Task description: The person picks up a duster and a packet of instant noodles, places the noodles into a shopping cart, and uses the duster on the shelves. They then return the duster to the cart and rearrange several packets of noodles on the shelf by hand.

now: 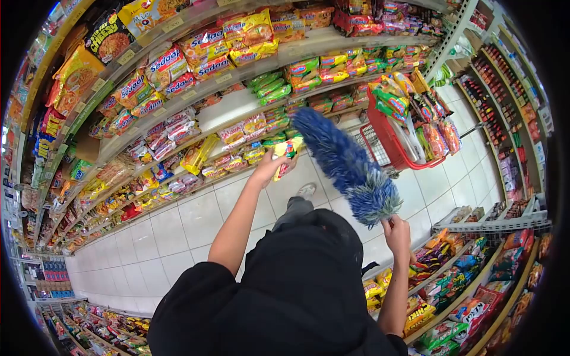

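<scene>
My left hand [265, 171] is closed around a small yellow, green and red packet [286, 155], held in front of the lower shelf of noodle packs. Its print is too small to read. In my right hand [396, 231] is the handle end of a fluffy blue and grey duster [344, 163]. The duster's long head slants up and left, its tip close to the packet. Most of the duster's handle is hidden by my fingers.
Shelves of instant noodle packs [166, 66] curve along the front and left. A red shopping basket [428, 164] full of packets sits on a cart at the right. Snack shelves [469, 291] stand at lower right, above white floor tiles [169, 228].
</scene>
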Demonstrator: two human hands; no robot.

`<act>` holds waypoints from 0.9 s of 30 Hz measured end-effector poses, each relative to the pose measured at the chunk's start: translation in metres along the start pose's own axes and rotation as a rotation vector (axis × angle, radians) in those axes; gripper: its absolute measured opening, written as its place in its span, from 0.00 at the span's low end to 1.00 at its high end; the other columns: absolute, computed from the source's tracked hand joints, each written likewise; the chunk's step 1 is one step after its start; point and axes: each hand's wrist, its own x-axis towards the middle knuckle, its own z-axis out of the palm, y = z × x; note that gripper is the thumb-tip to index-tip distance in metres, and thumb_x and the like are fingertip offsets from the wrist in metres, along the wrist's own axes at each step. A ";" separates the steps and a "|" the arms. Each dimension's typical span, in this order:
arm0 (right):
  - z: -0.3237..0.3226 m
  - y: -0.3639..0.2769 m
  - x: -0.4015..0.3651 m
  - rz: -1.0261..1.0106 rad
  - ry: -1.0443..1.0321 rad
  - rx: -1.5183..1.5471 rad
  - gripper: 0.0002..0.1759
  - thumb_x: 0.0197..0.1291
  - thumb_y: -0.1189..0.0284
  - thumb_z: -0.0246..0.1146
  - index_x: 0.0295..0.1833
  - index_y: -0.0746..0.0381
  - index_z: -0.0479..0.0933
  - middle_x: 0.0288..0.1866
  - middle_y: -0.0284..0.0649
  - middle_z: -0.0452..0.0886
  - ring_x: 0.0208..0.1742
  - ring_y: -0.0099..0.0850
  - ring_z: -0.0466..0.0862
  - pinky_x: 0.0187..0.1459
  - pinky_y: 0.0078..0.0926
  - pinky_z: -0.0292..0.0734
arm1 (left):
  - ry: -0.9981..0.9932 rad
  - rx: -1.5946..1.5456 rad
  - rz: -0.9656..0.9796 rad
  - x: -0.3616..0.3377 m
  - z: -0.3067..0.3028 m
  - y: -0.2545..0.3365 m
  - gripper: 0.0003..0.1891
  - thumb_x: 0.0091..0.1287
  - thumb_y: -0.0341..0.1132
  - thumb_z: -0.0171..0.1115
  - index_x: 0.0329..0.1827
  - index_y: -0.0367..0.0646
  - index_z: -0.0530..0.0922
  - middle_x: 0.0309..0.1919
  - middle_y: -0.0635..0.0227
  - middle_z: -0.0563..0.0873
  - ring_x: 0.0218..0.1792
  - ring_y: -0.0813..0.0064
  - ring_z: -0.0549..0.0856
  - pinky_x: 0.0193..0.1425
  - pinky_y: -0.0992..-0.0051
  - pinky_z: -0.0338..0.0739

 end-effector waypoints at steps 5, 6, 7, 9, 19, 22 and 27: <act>0.010 0.020 -0.016 0.055 -0.015 0.242 0.13 0.54 0.70 0.63 0.25 0.69 0.74 0.16 0.50 0.74 0.15 0.36 0.74 0.22 0.33 0.67 | -0.158 -0.705 -0.132 0.005 0.000 0.002 0.21 0.57 0.38 0.59 0.53 0.39 0.71 0.44 0.58 0.82 0.42 0.64 0.84 0.49 0.65 0.79; 0.009 0.020 -0.017 0.042 0.000 0.182 0.13 0.53 0.69 0.63 0.25 0.69 0.74 0.17 0.50 0.74 0.16 0.40 0.75 0.22 0.34 0.68 | -0.172 -0.752 -0.126 0.004 0.002 0.006 0.22 0.58 0.39 0.58 0.53 0.38 0.71 0.45 0.58 0.82 0.43 0.63 0.83 0.51 0.64 0.79; 0.007 0.015 -0.016 0.031 0.011 0.123 0.14 0.52 0.69 0.64 0.25 0.69 0.74 0.17 0.51 0.75 0.17 0.43 0.76 0.23 0.35 0.69 | -0.184 -0.797 -0.125 0.004 0.002 0.008 0.22 0.58 0.39 0.57 0.54 0.38 0.71 0.46 0.57 0.82 0.44 0.62 0.83 0.52 0.63 0.78; 0.012 0.007 -0.012 0.093 0.072 0.134 0.14 0.52 0.68 0.65 0.25 0.69 0.74 0.18 0.51 0.75 0.20 0.46 0.77 0.24 0.36 0.70 | -0.230 -0.820 -0.119 0.009 0.000 0.001 0.24 0.59 0.44 0.55 0.56 0.39 0.70 0.49 0.57 0.80 0.51 0.59 0.80 0.57 0.58 0.74; -0.006 -0.036 -0.016 0.065 0.026 0.160 0.17 0.52 0.65 0.66 0.25 0.69 0.74 0.19 0.51 0.76 0.22 0.48 0.78 0.26 0.37 0.72 | -0.180 -1.000 -0.073 0.037 0.021 -0.007 0.22 0.58 0.52 0.51 0.46 0.47 0.76 0.37 0.65 0.82 0.35 0.67 0.79 0.40 0.69 0.73; -0.013 -0.048 -0.016 0.049 0.020 0.169 0.17 0.53 0.64 0.65 0.25 0.68 0.74 0.19 0.51 0.76 0.23 0.48 0.78 0.27 0.38 0.72 | -0.050 -0.965 -0.127 0.032 0.029 0.008 0.21 0.58 0.57 0.49 0.38 0.49 0.76 0.30 0.69 0.80 0.28 0.72 0.75 0.34 0.71 0.71; -0.023 -0.058 -0.013 0.033 0.000 0.101 0.17 0.53 0.63 0.64 0.25 0.66 0.74 0.19 0.49 0.77 0.23 0.47 0.79 0.29 0.40 0.73 | 0.060 -0.983 -0.109 0.028 0.058 0.040 0.22 0.63 0.61 0.46 0.37 0.53 0.76 0.26 0.72 0.77 0.27 0.74 0.75 0.30 0.71 0.71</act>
